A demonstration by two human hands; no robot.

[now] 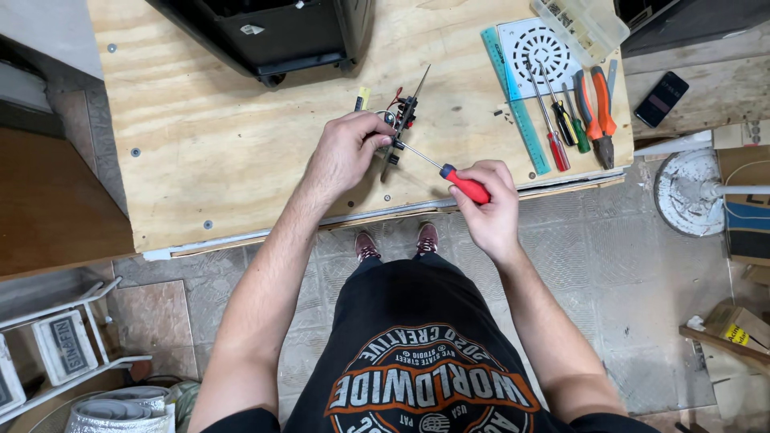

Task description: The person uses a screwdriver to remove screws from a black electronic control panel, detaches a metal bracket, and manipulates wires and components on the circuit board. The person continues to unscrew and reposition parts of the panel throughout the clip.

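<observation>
Screwdriver (457,178) with red handle sits in my right hand (488,204), fingers clenched round the grip, shaft running up-left to a small black part (401,120) with red wires. My left hand (346,152) closes on that part, thumb and fingers pinching it just above the plywood bench (200,144), near the bench's near edge and about mid-width.

Tip meets the part; I cannot tell whether a screw is seated or how far it is turned. I judge the fastening as mid-way: the tool is engaged, the part not yet set down.

Right of the work lie spare screwdrivers (557,120), orange pliers (597,116), a teal ruler (513,96) and a white round grille (539,48), all untouched. A black housing (265,36) stands at the far side, well apart from both hands.
</observation>
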